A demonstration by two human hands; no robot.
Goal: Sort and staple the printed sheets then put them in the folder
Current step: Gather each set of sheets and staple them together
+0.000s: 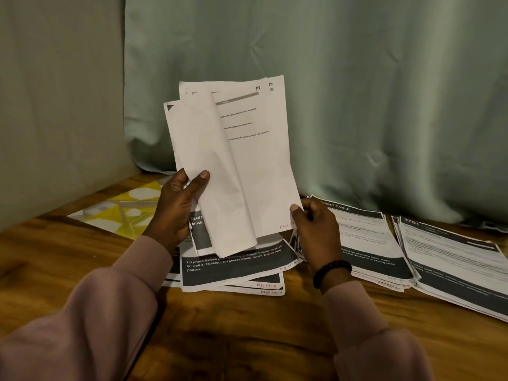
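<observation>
Above the near middle of a wooden table [242, 339], a sheaf of printed sheets [255, 166] is held upright in both hands, clear of the surface; the left hand [178, 210] grasps its lower left edge, thumb laid across the front, with one sheet bent forward and curling down the middle; the right hand [316, 229] pinches the lower right corner between thumb and fingers, a black bead bracelet [331, 272] at its wrist; pale pink sleeves [104, 312] cover both arms. Beneath the hands a loose pile of pages [236, 273] with dark bands and white text lies flat on the table, red handwritten page marks at the corners; just right of it sits a second stack [376, 243], and at the far right edge a third stack [456, 270], overlapping it slightly. Far left on the table lies a yellow-and-white patterned folder [121, 213], flat against the corner. Behind everything a pale green curtain [357, 92] hangs in folds to the tabletop; a plain grey-green wall [55, 105] closes the left side.
</observation>
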